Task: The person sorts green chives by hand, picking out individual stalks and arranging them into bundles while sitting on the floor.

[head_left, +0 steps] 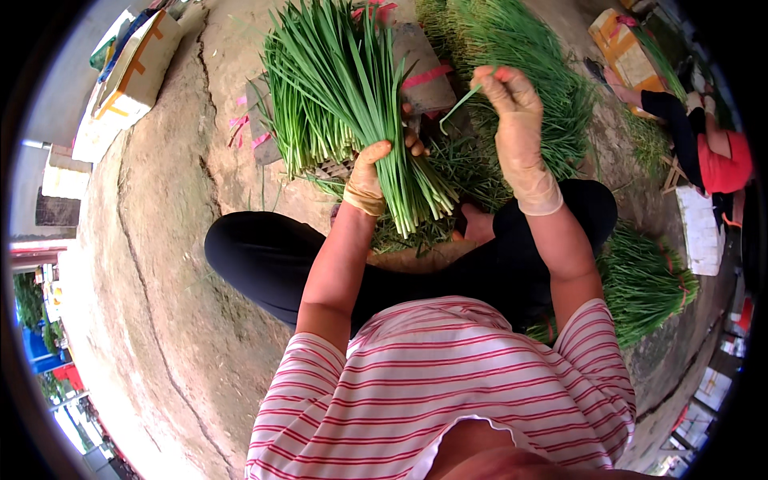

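My gloved left hand is closed round a bunch of garlic chives, its thumb across the front. The pale cut ends point down toward my lap and the green leaves fan out away from me. To the right, my gloved right hand is raised and pinches a single thin chive blade, which hangs bent from the fingertips. Behind the held bunch, more chives lie with their pale ends toward me. Loose leaf scraps lie between my legs, beneath the hands.
A large heap of chives spreads ahead on the right. Tied bundles lie beside my right thigh. A foam box stands at the far left, a taped box at the far right. Another person sits near the right edge.
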`<state>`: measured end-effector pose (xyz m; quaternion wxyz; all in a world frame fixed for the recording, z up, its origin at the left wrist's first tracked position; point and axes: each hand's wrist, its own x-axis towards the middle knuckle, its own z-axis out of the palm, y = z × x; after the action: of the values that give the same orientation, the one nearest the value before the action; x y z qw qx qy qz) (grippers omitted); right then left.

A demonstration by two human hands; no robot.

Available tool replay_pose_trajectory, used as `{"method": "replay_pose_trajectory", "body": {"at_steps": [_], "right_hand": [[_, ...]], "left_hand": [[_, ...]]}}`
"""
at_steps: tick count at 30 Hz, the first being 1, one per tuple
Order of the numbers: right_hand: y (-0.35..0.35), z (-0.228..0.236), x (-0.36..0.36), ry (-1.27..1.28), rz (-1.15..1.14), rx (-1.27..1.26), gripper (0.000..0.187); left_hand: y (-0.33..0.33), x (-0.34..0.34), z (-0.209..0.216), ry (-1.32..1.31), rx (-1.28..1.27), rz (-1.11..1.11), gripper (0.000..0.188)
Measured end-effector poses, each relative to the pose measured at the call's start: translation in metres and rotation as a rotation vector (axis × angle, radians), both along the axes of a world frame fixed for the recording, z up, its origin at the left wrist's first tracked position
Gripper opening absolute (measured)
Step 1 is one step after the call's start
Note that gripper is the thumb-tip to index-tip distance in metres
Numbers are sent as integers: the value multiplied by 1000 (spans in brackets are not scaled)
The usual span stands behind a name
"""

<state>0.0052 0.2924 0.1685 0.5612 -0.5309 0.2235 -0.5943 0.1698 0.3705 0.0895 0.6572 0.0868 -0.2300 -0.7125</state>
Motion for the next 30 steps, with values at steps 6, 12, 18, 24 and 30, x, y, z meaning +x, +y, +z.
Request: {"method": "replay_pose_trajectory", "body": {"at_steps": [6,12,18,24,30], "right_hand": [[-42,-15,-51,1109,32,-49,97],[20,-75,18,776,528,-79,92],[3,-90,2,731,577,123,51],[5,-63,-10,662,1035,251,68],[21,-68,-13,538,1072,379,64]], "left_hand": [[-5,9,-5,-163,42,56,48],[-10,-23,-11,-352,351,305,38],[-6,-21,-11,-464,314,150,60],[-9,11,-9,-407,74,16,77],[-1,-3,21,-225,34,-53,74]]}}
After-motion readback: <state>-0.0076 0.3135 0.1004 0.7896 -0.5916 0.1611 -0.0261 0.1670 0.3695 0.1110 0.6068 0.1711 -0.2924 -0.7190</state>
